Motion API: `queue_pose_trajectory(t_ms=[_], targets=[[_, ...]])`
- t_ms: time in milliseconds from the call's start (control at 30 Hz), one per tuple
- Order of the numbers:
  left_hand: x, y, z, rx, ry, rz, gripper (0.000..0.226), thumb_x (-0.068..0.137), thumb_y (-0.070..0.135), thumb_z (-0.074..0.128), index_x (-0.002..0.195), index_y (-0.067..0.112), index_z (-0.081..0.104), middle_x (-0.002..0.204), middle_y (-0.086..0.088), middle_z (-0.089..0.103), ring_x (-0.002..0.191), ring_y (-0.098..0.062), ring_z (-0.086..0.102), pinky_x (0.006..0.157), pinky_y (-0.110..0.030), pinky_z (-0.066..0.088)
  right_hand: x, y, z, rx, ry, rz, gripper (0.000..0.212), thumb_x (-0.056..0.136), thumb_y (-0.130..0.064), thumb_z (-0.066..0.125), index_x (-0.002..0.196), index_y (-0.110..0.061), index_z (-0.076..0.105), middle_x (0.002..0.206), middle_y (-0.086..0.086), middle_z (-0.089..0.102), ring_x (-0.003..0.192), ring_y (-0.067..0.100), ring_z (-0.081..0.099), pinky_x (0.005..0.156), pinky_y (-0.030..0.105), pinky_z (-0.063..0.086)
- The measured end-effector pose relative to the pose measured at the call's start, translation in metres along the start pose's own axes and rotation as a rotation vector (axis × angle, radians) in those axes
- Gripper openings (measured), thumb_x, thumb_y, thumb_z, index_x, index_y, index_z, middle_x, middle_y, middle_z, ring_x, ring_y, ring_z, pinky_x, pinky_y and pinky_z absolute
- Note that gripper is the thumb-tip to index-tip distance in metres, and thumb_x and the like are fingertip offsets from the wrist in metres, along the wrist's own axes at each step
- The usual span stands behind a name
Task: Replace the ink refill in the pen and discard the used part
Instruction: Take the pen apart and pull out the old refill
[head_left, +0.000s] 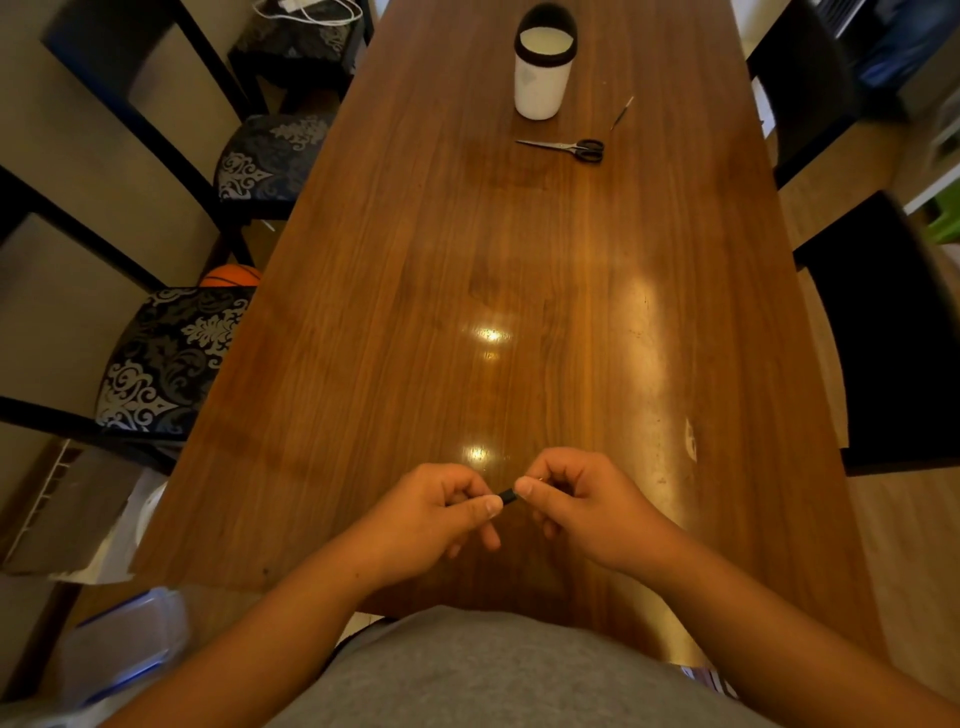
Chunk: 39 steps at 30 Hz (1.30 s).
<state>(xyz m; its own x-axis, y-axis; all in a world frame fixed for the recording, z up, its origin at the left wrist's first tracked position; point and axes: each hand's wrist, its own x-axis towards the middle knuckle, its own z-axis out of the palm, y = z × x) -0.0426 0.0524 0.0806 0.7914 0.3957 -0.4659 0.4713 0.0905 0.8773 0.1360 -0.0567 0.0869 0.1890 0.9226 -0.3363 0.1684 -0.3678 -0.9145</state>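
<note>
left hand (441, 506) is closing thumb and fingers around the pen (508, 495), of which only a short dark stub is showing in the gap between the two fists; the rest is sitting hidden inside the curled fingers. the pen's long axis is running roughly side to side, tilting slightly up toward the right, so each hand is sitting at one end of it and neither is nearer than the other. right hand (576, 493) is pinching the other end between thumb and forefinger, thumbnail almost touching the dark stub; a thin pale glint is showing just above that thumb, possibly the refill or tip, too small to tell. both hands are hovering just above the near edge of the table (467, 260), knuckles nearly meeting. judging from this, the step in hand is a twist or pull along the pen's axis, hands parting outward left and right. well ahead of the grip are lying scissors (569, 147), a thin stick-like piece (622, 111) beside them, perhaps a refill, and beyond these a white cup (543, 65) standing upright, likely the place for the discard.
</note>
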Motion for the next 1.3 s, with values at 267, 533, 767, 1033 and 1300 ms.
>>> queue_pose_trajectory(t_ms=[267, 533, 767, 1033, 1300], targets=[[-0.0021, -0.0037, 0.0055, 0.178, 0.228, 0.091, 0.007, 0.084, 0.025, 0.072, 0.083, 0.025, 0.065, 0.069, 0.001, 0.067, 0.055, -0.007, 0.052, 0.052, -0.025, 0.044, 0.0001, -0.0105, -0.0024, 0.028, 0.002, 0.026, 0.020, 0.091, -0.020, 0.064, 0.085, -0.001, 0.066, 0.069, 0.011, 0.065, 0.063, 0.021, 0.061, 0.059, 0.037, 0.045], [-0.0052, 0.0011, 0.0038, 0.428, 0.237, 0.203, 0.009, 0.085, 0.034, 0.069, 0.088, 0.026, 0.065, 0.071, 0.006, 0.064, 0.064, -0.012, 0.060, 0.059, -0.040, 0.051, 0.0004, -0.0093, -0.0034, -0.061, -0.012, 0.026, 0.021, 0.091, -0.022, 0.063, 0.080, -0.004, 0.066, 0.064, 0.008, 0.063, 0.060, 0.025, 0.059, 0.058, 0.038, 0.046], [-0.0054, -0.0020, 0.0027, 0.359, 0.197, 0.192, 0.004, 0.089, 0.036, 0.063, 0.088, 0.032, 0.064, 0.076, 0.014, 0.070, 0.067, -0.008, 0.063, 0.058, -0.030, 0.050, -0.0001, -0.0101, -0.0059, -0.089, -0.018, -0.045, 0.003, 0.086, -0.017, 0.070, 0.084, -0.018, 0.068, 0.066, -0.007, 0.060, 0.058, 0.003, 0.052, 0.056, 0.022, 0.044], [-0.0053, -0.0032, -0.0009, 0.428, 0.266, 0.244, 0.011, 0.084, 0.036, 0.069, 0.088, 0.034, 0.060, 0.068, 0.010, 0.060, 0.065, -0.012, 0.059, 0.056, -0.034, 0.050, 0.0015, -0.0051, -0.0007, -0.128, 0.000, -0.006, 0.020, 0.089, -0.029, 0.066, 0.069, -0.028, 0.063, 0.056, -0.008, 0.054, 0.051, 0.004, 0.047, 0.050, 0.024, 0.038], [-0.0063, -0.0025, 0.0008, 0.452, 0.255, 0.230, 0.009, 0.091, 0.037, 0.059, 0.090, 0.029, 0.063, 0.072, 0.008, 0.066, 0.064, -0.007, 0.059, 0.056, -0.030, 0.046, -0.0005, -0.0098, -0.0002, -0.060, 0.013, -0.017, 0.015, 0.082, -0.015, 0.074, 0.092, -0.020, 0.065, 0.072, -0.005, 0.060, 0.061, 0.008, 0.053, 0.057, 0.024, 0.045]])
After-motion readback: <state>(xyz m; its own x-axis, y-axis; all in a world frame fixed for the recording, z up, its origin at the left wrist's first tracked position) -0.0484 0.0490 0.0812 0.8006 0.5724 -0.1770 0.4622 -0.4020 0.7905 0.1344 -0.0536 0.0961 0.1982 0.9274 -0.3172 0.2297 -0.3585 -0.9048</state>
